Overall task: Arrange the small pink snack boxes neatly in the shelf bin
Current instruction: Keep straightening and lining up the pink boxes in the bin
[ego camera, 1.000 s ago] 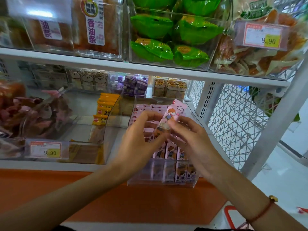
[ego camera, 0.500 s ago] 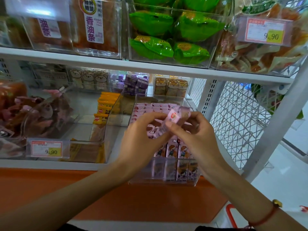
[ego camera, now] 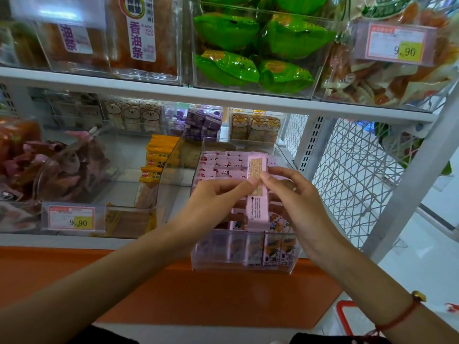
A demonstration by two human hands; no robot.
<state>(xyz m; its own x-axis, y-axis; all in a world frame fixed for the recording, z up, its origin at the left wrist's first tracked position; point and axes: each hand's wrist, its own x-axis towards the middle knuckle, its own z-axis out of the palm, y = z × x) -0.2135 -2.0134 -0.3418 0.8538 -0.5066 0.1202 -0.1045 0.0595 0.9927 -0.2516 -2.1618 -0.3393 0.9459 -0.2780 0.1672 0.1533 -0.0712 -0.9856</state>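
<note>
A clear plastic bin point(ego camera: 248, 265) sits on the lower shelf, filled with several small pink snack boxes point(ego camera: 218, 163); the front ones stand upright behind its front wall. Above the bin, one pink snack box point(ego camera: 257, 209) is held upright with its printed back side facing me. My left hand point(ego camera: 211, 202) pinches it from the left with thumb and fingers. My right hand point(ego camera: 298, 199) pinches it from the right. Both hands hide the middle rows of the bin.
Orange snack packs point(ego camera: 159, 157) stand in the clear bin to the left. Purple boxes point(ego camera: 203, 122) and bear-print packs point(ego camera: 254, 127) sit behind. A white shelf board point(ego camera: 149, 91) runs overhead with green packs point(ego camera: 248, 58). A wire mesh panel point(ego camera: 352, 175) closes the right side.
The held box has been turned over between both hands, from its cartoon front facing me to its printed back, and now stands upright above the bin.
</note>
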